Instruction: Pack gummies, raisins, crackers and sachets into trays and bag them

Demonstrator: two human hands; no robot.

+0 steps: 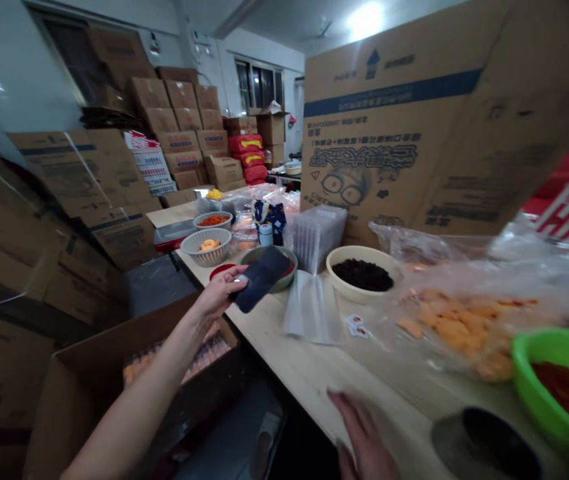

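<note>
My left hand (224,290) is closed on the near end of a dark, flat, phone-like object (263,277), held over the table's left edge in front of a grey-green bowl (290,277). Low in the view, my right hand (361,433) has its fingers apart at the table's front edge, with nothing visible in it; part of it is cut off by the frame. Between the hands and the back lie clear plastic sleeves (314,310) and two small white packets (357,326).
Along the table (284,360) stand a cream bowl of dark pieces (364,272), a bag of orange pieces (459,327), a green bowl (529,373) and a dark round container (484,443). An open carton (84,353) sits below left.
</note>
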